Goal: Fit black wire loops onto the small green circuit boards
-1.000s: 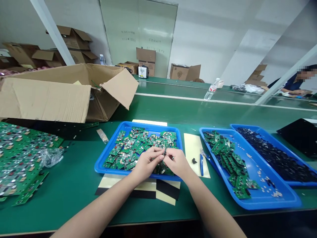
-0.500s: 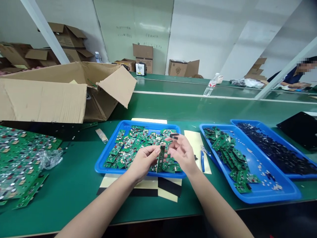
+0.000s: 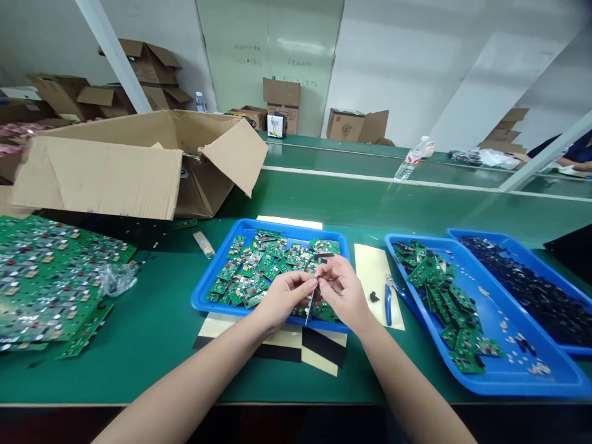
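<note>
Over the five o'clock edge of the middle tray (image 3: pixel 215 265), the left hand (image 3: pixel 283 297) pinches a circuit board (image 3: pixel 310 307); I cannot tell whether the right hand (image 3: pixel 346 291) grips its top too. A loose pinch could drop the board into the tray.

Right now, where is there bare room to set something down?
Widest: green benchtop between the circuit-board panel and middle blue tray. A narrower strip lies between the forearms, nearer than the paper sheets. Crowded: that tray, heaped with circuit boards, and the far-right tray, full of black parts.
</note>
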{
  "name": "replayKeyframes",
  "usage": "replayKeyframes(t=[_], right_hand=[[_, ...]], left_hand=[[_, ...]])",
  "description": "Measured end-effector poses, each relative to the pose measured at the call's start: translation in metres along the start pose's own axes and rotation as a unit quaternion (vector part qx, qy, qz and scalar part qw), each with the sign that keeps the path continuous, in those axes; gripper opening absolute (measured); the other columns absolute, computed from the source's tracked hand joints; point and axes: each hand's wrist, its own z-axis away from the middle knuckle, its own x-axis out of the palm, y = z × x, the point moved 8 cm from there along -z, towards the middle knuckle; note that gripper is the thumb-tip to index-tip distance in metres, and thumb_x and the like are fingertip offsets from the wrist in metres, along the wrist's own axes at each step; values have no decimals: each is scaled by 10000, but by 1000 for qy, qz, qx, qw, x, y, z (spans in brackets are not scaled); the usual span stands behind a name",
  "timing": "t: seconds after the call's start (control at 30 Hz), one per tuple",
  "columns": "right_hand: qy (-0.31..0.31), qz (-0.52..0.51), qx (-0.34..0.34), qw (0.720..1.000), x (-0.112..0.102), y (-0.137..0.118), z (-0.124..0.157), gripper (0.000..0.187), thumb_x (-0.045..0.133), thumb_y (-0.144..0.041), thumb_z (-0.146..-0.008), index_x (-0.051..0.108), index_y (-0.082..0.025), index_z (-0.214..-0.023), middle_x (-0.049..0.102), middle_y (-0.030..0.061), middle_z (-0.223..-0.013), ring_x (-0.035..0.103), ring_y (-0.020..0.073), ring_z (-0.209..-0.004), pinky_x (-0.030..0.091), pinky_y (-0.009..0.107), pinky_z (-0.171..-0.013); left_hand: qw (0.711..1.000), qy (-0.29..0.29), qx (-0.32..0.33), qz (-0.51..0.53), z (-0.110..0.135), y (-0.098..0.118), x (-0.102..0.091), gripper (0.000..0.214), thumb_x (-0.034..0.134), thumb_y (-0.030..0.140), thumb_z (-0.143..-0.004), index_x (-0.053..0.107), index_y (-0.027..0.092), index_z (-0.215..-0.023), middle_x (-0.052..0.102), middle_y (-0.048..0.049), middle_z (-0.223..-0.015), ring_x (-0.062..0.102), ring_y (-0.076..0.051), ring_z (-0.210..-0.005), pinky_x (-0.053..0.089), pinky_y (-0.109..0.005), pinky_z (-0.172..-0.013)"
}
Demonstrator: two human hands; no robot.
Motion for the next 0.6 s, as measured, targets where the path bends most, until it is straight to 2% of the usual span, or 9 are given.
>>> replayKeyframes(t=[0.13, 0.27, 0.37, 0.43, 0.47, 0.5, 0.53, 0.57, 0.6], right_hand=[[-4, -39, 40, 998, 0, 7, -2, 381, 567, -230, -787, 393, -264, -1125, 545, 9, -872, 559, 122, -675, 538, 217, -460], [3, -12, 86, 996, -2, 13, -4, 315, 590, -260, -782, 466, -241, -1071, 566, 1, -812, 555, 107, -588, 515, 210, -432], [43, 27, 81, 995, -24, 14, -10, 280, 598, -292, -778, 512, -214, -1033, 583, 0, -748, 552, 109, -531, 516, 236, -440], [100, 76, 67, 990, -56, 15, -15, 291, 612, -309, -762, 538, -192, -1018, 605, 13, -739, 562, 120, -533, 523, 259, -466], [145, 100, 59, 983, -78, 16, -17, 326, 621, -314, -747, 535, -187, -1035, 616, 17, -742, 570, 128, -539, 524, 268, -474], [202, 120, 48, 971, -102, 16, -17, 357, 626, -315, -729, 530, -180, -1045, 618, 16, -734, 570, 131, -532, 518, 272, -472], [261, 144, 43, 954, -128, 18, -14, 371, 626, -312, -712, 533, -168, -1041, 610, 11, -715, 562, 129, -510, 511, 274, -467], [316, 174, 48, 931, -152, 20, -9, 378, 617, -301, -703, 536, -156, -1042, 604, 12, -704, 560, 131, -498, 509, 280, -471], [360, 204, 61, 908, -173, 23, -4, 381, 597, -286, -706, 535, -143, -1053, 603, 20, -709, 567, 138, -502, 513, 291, -489]], left_hand=[[999, 1, -29, 32, -1, -7, -2, 341, 730, 435, -647, 599, 125, -699, 574, 2, -632, 552, -88, -570, 344, -164, -473], [997, -17, -54, 45, 0, -11, 3, 383, 697, 485, -668, 634, 125, -785, 605, -25, -673, 578, -107, -618, 434, -204, -560], [999, -29, -35, -11, -1, 0, -1, 445, 611, 523, -734, 642, 137, -953, 635, -75, -822, 601, -147, -717, 485, -272, -634], [991, 22, 34, -131, -4, 21, -20, 430, 566, 495, -776, 621, 158, -1037, 630, -97, -923, 605, -189, -803, 500, -321, -685], [968, 72, 85, -225, -4, 37, -35, 391, 566, 457, -783, 624, 160, -1032, 628, -102, -944, 601, -207, -834, 496, -337, -715], [922, 140, 140, -334, 0, 55, -50, 347, 565, 417, -787, 633, 158, -1008, 622, -111, -973, 588, -226, -882, 479, -357, -781], [860, 201, 171, -437, 4, 70, -64, 324, 535, 384, -806, 631, 150, -1010, 613, -125, -990, 574, -251, -930, 454, -386, -840], [799, 240, 167, -525, 6, 80, -77, 319, 509, 350, -818, 627, 124, -1010, 607, -150, -995, 552, -284, -991, 423, -415, -888], [747, 265, 136, -595, 6, 84, -91, 335, 490, 332, -824, 618, 91, -1019, 599, -180, -997, 534, -316, -1032, 407, -439, -901]])
